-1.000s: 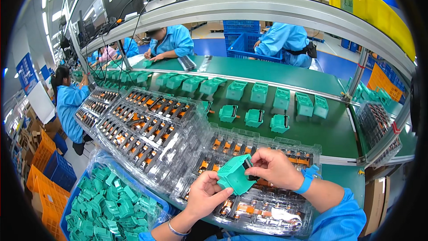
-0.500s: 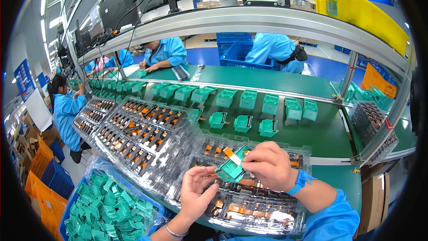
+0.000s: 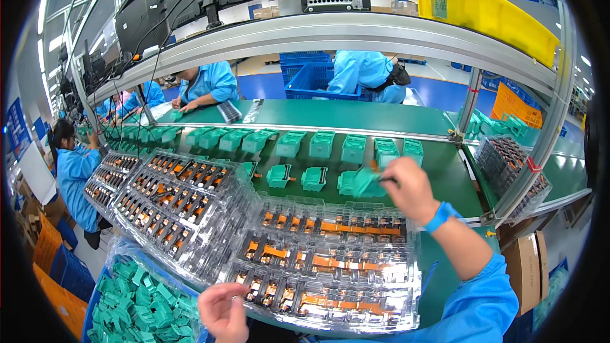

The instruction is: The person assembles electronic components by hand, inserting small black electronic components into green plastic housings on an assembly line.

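My right hand [image 3: 410, 189] reaches out over the green belt. Its fingers pinch a green plastic housing [image 3: 366, 183], blurred by motion, with a small orange tip showing. Partly behind that lies another green housing [image 3: 345, 183] on the belt. My left hand [image 3: 223, 312] is empty, its fingers loosely bent and apart, near the front edge of a clear plastic tray [image 3: 416, 279]. Dark parts with orange flat cables [image 3: 346, 262] sit in rows in that tray. Further green housings [image 3: 279, 176] stand in two rows on the belt.
A blue bin [image 3: 89, 317] of loose green housings is at lower left. Stacked clear trays [image 3: 244, 200] lie to the left. A metal shelf beam [image 3: 305, 37] crosses above, bearing a yellow bin [image 3: 489, 22]. Co-workers in blue [image 3: 210, 86] work across the belt and at far left.
My right hand has carried the green housing forward from above the tray to the belt. My left hand has let go and drawn back to the lower left. The view has shifted rightward.
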The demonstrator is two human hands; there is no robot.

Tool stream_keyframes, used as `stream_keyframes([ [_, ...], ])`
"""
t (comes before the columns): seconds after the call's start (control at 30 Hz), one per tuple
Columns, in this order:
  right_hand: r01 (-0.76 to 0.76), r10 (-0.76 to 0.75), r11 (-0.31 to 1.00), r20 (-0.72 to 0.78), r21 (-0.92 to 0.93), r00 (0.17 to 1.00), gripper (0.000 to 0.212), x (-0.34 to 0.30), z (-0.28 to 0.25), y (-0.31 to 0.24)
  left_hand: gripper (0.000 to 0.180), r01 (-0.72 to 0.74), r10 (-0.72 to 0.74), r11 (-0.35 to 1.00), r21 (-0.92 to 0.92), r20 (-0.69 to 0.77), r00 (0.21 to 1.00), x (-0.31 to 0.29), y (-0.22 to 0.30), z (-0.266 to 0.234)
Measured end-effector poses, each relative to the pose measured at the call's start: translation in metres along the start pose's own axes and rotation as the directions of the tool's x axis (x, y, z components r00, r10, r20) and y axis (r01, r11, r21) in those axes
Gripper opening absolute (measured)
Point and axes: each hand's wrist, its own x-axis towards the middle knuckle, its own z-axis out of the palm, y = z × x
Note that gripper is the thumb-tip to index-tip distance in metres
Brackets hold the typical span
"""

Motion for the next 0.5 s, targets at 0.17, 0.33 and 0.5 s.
stream_keyframes([
  [0.17,-0.911,0.838,0.397,0.36,0.115,0.411,0.024,-0.054,0.031,0.108,0.022,0.076,0.01,0.905,0.418,-0.2,0.98,-0.023,0.024,-0.074],
  [0.33,-0.984,0.807,0.069,0.571,0.164,0.151,0.027,-0.092,0.076,0.165,0.021,0.228,0.079,0.714,0.662,-0.399,0.913,-0.044,0.065,-0.151],
  [0.5,-0.987,0.832,0.034,0.543,0.156,0.114,0.018,-0.116,0.097,0.188,0.015,0.444,0.138,0.59,0.675,-0.626,0.768,-0.068,0.105,-0.205],
])
